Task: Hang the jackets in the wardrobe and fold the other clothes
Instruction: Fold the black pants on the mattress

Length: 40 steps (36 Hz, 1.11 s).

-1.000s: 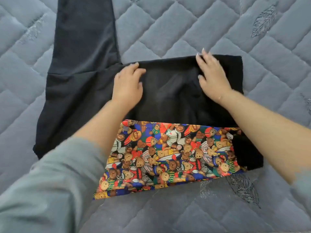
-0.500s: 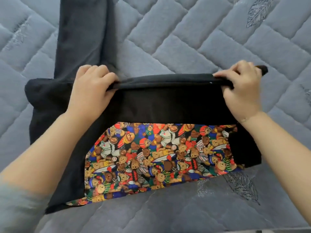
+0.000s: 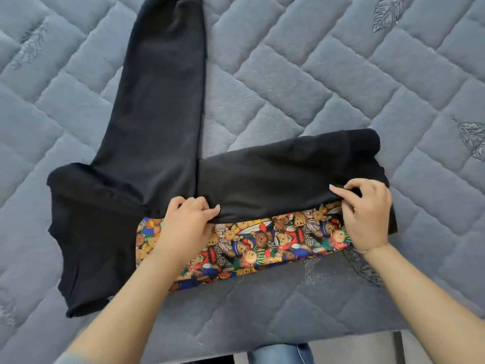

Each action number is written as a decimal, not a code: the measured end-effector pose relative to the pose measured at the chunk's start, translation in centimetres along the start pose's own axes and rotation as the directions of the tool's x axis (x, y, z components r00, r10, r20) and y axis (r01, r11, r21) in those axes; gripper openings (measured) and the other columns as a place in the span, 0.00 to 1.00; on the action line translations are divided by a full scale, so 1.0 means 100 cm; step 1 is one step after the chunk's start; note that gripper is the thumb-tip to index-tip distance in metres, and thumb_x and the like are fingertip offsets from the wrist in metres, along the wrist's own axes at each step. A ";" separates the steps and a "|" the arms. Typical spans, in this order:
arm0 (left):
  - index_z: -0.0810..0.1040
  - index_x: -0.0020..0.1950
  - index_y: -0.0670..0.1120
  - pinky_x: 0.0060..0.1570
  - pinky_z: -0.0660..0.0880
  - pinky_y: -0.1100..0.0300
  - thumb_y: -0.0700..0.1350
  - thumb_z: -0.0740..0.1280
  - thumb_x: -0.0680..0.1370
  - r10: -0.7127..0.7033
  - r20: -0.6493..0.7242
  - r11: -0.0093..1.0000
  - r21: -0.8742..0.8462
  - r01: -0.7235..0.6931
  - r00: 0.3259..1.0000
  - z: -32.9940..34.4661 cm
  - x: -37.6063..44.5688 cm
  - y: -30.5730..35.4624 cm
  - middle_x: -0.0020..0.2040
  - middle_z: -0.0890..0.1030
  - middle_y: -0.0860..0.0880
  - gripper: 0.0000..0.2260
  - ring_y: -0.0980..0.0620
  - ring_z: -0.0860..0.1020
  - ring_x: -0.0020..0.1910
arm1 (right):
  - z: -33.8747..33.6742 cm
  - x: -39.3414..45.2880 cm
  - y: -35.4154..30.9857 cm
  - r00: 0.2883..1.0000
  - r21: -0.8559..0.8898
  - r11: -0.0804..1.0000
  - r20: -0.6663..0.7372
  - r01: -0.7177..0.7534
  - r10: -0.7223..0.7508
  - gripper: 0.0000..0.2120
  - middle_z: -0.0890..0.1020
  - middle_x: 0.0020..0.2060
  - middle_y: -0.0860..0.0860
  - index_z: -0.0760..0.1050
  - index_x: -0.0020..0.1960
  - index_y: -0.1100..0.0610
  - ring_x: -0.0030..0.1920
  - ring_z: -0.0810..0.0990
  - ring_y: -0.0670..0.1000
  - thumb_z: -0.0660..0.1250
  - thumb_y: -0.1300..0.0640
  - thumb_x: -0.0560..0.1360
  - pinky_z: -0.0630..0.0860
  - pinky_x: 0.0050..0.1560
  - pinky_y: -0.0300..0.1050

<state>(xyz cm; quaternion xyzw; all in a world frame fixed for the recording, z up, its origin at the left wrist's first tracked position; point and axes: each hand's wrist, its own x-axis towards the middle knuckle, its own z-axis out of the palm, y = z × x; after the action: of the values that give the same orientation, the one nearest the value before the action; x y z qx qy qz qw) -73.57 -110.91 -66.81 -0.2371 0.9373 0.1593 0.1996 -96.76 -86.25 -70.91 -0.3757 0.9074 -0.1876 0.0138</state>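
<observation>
Black garment (image 3: 275, 169) with teddy-bear print panel (image 3: 262, 243) lies flat on quilted bed (image 3: 341, 74). Left hand (image 3: 183, 222) and right hand (image 3: 367, 214) pinch its folded edge. Judged soft, light, limp: grip edge near both ends.

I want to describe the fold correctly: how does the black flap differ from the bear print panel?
The black flap is plain; the bear panel is many-coloured. The flap lies on top, the panel partly under it. Both hands, left and right, pinch the flap's edge, not the panel. Both belong to one garment.
</observation>
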 end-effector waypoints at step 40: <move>0.70 0.72 0.52 0.77 0.46 0.57 0.42 0.64 0.80 -0.197 -0.124 0.716 -0.696 0.057 0.972 0.021 0.021 -0.005 0.75 0.67 0.52 0.20 0.57 0.61 0.75 | 0.050 0.057 -0.086 0.879 -0.109 0.958 0.382 -0.263 0.285 0.28 0.47 0.79 0.57 0.47 0.79 0.62 0.78 0.44 0.55 0.49 0.50 0.84 0.44 0.78 0.55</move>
<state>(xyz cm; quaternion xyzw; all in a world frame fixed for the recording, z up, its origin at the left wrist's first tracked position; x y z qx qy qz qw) -74.38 -111.29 -69.67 -0.3722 0.8073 0.4576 0.0182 -94.26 -97.39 -71.91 -0.2737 0.9347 -0.0797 0.2124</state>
